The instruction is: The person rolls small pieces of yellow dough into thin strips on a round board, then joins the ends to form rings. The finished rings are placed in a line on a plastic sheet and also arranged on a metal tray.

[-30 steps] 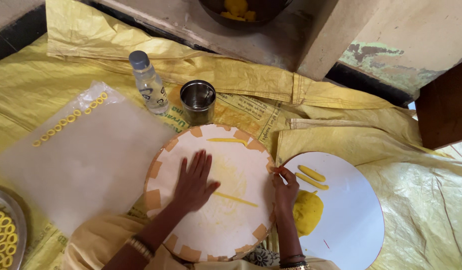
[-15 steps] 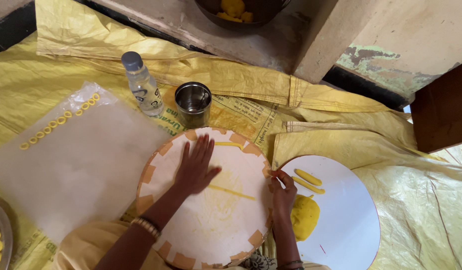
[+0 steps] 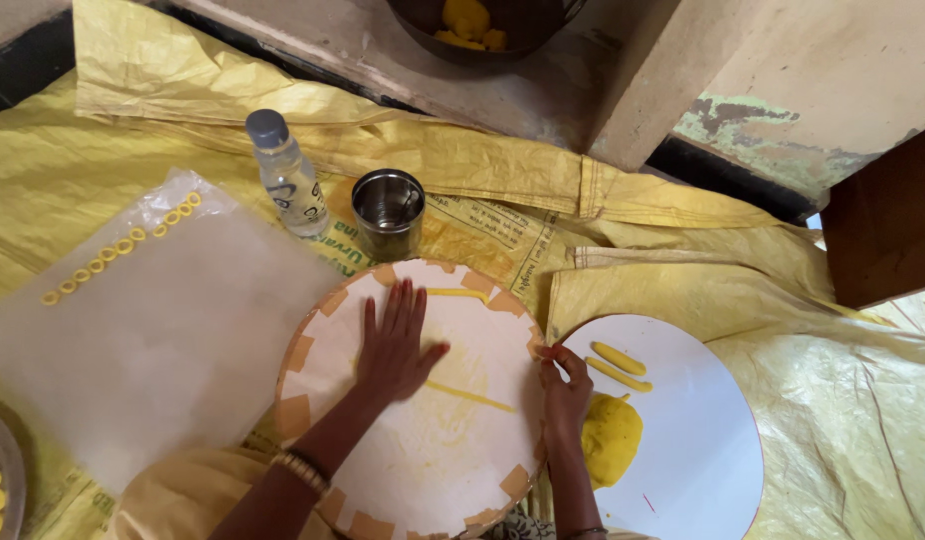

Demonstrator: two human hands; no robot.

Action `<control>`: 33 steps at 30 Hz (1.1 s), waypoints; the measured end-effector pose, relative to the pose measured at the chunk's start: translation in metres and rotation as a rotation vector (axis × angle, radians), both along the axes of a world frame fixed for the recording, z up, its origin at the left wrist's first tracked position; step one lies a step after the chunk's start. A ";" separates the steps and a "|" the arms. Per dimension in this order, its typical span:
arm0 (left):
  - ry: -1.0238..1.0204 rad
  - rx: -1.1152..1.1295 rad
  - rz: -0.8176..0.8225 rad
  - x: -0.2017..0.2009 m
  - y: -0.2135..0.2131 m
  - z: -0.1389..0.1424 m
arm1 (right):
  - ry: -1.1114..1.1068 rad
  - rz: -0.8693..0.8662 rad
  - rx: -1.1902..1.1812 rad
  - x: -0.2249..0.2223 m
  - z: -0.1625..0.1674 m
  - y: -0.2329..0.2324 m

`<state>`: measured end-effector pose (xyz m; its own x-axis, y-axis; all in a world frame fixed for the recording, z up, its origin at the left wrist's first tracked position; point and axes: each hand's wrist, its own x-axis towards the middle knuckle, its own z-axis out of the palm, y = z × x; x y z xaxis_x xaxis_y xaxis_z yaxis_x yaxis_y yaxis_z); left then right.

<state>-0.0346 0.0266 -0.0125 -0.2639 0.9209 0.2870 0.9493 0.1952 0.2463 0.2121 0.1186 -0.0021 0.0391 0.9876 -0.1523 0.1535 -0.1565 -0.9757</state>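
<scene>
- Yellow plastic sheeting [image 3: 683, 210] covers the floor, creased and overlapping, so that everything worked on rests on a covered surface rather than bare ground.
- Centred in front of the person lies a round white board [image 3: 423, 460] with tan tape patches around its rim; it sits flat and close to the body, within reach of both hands.
- On it lies a thin yellow dough strand [image 3: 471, 396], just right of the left hand [image 3: 395, 345], which is spread flat, fingers extended and palm down on the board, holding nothing; the flat palm looks suited to rolling dough thin.
- Another short strand [image 3: 455, 294] lies near the board's far edge.
- At the board's right rim, the right hand [image 3: 563, 390] has its fingertips drawn together as if pinching; whether anything sits between them I cannot tell.
- Just right of that is a second white disc [image 3: 703, 470] bearing a yellow dough lump [image 3: 611, 438] and two short dough rolls [image 3: 619, 366], kept as a supply beside the working hand.
- Beyond the board stand a steel cup [image 3: 388, 212] and a clear plastic bottle [image 3: 288, 175], upright and near each other.
- To the left, a clear plastic sheet [image 3: 153, 340] holds a row of small yellow dough rings [image 3: 118, 250], laid apart from one another, seemingly so they do not stick.
- A dark bowl [image 3: 483, 25] with yellow pieces sits at the top edge.
</scene>
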 end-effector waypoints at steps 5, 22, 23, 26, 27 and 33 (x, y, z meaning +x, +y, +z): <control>-0.033 0.151 0.055 -0.023 0.058 0.005 | 0.008 0.013 -0.007 0.001 0.005 0.000; -0.023 -0.082 -0.032 0.025 -0.057 0.003 | 0.060 -0.006 -0.034 -0.005 -0.002 -0.001; -0.028 -0.099 0.002 0.024 -0.045 0.001 | 0.063 -0.005 -0.033 -0.005 -0.002 -0.001; 0.005 0.002 0.049 0.012 0.000 0.000 | 0.059 0.003 -0.008 -0.004 -0.002 -0.001; 0.008 0.002 0.080 0.006 0.017 0.001 | 0.054 0.005 0.004 -0.004 -0.002 -0.001; 0.010 0.047 0.099 -0.009 0.068 0.006 | 0.028 -0.011 -0.049 -0.005 0.002 0.000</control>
<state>-0.0437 0.0948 -0.0061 -0.3496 0.8760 0.3324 0.9284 0.2763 0.2485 0.2067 0.1188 0.0001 0.0452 0.9784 -0.2019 0.1246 -0.2060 -0.9706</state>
